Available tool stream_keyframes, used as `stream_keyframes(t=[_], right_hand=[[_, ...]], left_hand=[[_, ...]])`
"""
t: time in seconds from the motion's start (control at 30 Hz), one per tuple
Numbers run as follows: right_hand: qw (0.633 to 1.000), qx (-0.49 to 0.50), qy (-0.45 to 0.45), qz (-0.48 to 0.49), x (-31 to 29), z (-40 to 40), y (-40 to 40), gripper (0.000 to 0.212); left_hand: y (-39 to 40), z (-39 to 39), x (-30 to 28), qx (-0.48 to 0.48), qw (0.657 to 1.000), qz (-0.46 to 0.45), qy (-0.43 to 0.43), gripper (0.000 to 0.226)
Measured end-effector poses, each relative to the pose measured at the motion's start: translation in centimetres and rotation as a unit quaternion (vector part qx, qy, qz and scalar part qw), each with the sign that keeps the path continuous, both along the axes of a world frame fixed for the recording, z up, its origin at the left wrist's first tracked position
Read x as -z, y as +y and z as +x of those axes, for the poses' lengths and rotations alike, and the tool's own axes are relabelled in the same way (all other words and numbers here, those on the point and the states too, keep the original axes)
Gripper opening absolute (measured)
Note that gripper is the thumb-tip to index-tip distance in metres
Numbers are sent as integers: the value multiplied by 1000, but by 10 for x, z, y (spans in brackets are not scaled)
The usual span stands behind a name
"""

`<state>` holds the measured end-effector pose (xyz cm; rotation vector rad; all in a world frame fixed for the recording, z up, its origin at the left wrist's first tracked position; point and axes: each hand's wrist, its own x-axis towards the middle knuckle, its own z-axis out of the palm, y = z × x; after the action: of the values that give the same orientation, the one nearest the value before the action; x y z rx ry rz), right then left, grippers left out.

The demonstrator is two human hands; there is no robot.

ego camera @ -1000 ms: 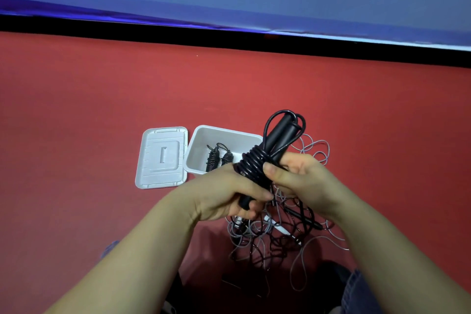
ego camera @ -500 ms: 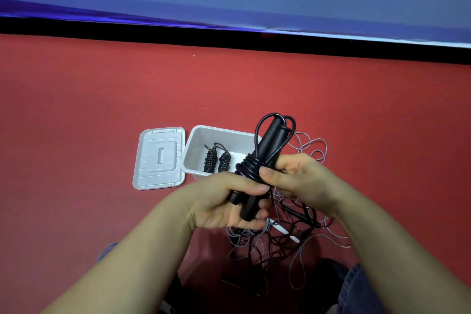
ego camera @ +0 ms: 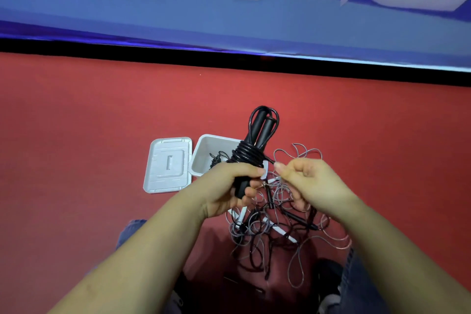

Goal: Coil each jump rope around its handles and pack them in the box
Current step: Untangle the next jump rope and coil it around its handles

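Observation:
My left hand (ego camera: 234,186) grips a black jump rope (ego camera: 254,140) by the lower end of its two handles, with the cord coiled round their middle. The bundle stands tilted above the white box (ego camera: 204,158), which holds another coiled black rope (ego camera: 216,159). My right hand (ego camera: 308,181) is just right of the bundle and pinches the short free end of the black cord. Below both hands lies a tangled pile of grey and black ropes (ego camera: 277,227) with white handles.
The box's white lid (ego camera: 167,164) lies flat on the red floor left of the box. A black strip and a blue wall banner (ego camera: 229,13) run along the far edge. My knees in jeans and dark shoes show at the bottom.
My right hand has come off the coil and moved right, now pinching the cord's end. The bundle has tilted more upright in my left hand.

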<state>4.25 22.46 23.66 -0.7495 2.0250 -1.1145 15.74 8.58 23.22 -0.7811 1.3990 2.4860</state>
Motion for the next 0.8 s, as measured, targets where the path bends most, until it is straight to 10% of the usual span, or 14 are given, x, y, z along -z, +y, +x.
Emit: stream_keyframes(t=[0.13,0.4,0.67,0.8], right_hand=[[997,-69,11,38,-27,27,33,36],[909,-190,364,77,-109,85,60,27],[792,-274,540,76,-187,127,74,24],[800,-279,528,60,-200,130,84,32]], left_hand=[[1,29,-9,-45,997,-24,-54,10],[36,87,-47,-25,970,-206,-125,18],[68,125,-116,173,914,-310,-195,26],[75,143,-142,302,882,-299,-203,21]])
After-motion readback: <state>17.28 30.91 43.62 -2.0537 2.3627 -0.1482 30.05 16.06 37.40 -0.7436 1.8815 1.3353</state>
